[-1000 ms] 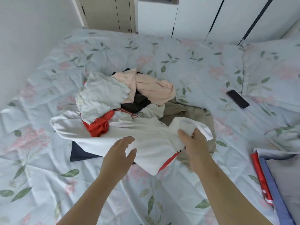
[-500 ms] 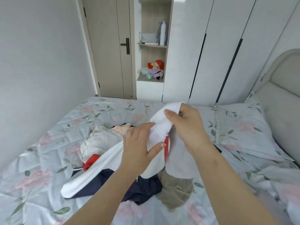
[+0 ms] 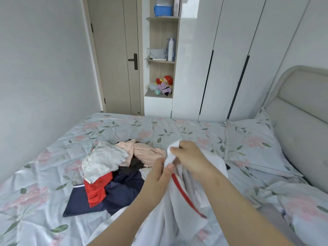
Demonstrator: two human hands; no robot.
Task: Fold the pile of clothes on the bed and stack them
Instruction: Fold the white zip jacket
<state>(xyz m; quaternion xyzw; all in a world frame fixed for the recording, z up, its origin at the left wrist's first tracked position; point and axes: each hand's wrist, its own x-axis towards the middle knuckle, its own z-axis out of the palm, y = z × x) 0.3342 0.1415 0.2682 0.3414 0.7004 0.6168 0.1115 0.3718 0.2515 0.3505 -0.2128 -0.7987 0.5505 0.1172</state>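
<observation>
A white garment with a red stripe [image 3: 179,206] hangs from both hands over the near side of the bed. My right hand [image 3: 190,158] grips its top edge, and my left hand [image 3: 159,176] pinches the cloth just below. Left of the hands lies the pile of clothes [image 3: 113,167] on the floral bedspread [image 3: 44,183]: a pale grey piece on top, a pink one behind, a red one and a navy one in front, something black in the middle.
A floral pillow [image 3: 252,142] lies at the right against the padded headboard [image 3: 301,110]. Behind the bed stand a door [image 3: 115,55], open shelves [image 3: 162,55] with toys and bottles, and white wardrobes [image 3: 230,55]. A wall runs along the left.
The white garment has been pulled off the pile and drawn toward me and to the right. The navy and red pieces now lie uncovered. The camera has tilted up since a second ago.
</observation>
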